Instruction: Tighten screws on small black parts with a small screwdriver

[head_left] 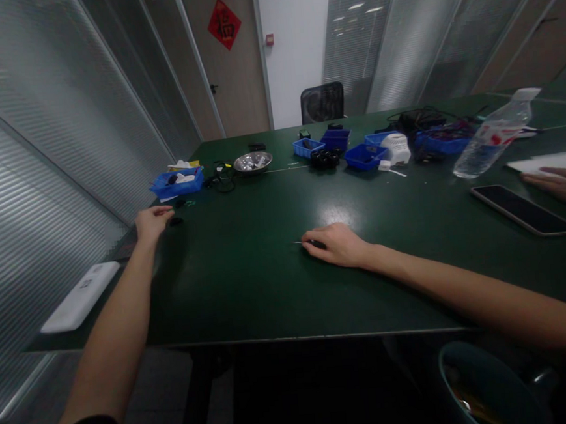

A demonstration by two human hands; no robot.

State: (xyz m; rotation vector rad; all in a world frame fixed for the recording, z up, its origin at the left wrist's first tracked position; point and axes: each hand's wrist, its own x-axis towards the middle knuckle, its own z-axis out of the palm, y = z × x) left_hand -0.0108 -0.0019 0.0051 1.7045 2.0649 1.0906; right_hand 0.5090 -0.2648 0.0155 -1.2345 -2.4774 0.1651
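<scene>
My left hand [150, 222] is over the left side of the green table, its fingertips pinched together; whether anything is between them is too small to make out. Just right of those fingertips is a small black piece [176, 221], with another small dark piece [180, 204] behind it. My right hand [337, 245] rests on the middle of the table with its fingers closed. From between its thumb and forefinger a thin, pale, pointed tool [296, 242] sticks out to the left; the rest of it is hidden in the hand.
Blue trays [183, 184] and a steel bowl [253, 163] stand farther back on the table [250, 293]. A white box [81, 298] lies at left. To the right are a tilted water bottle [495, 133], a phone [525, 209] and another person's hand [562, 187]. A bin [492, 385] stands below.
</scene>
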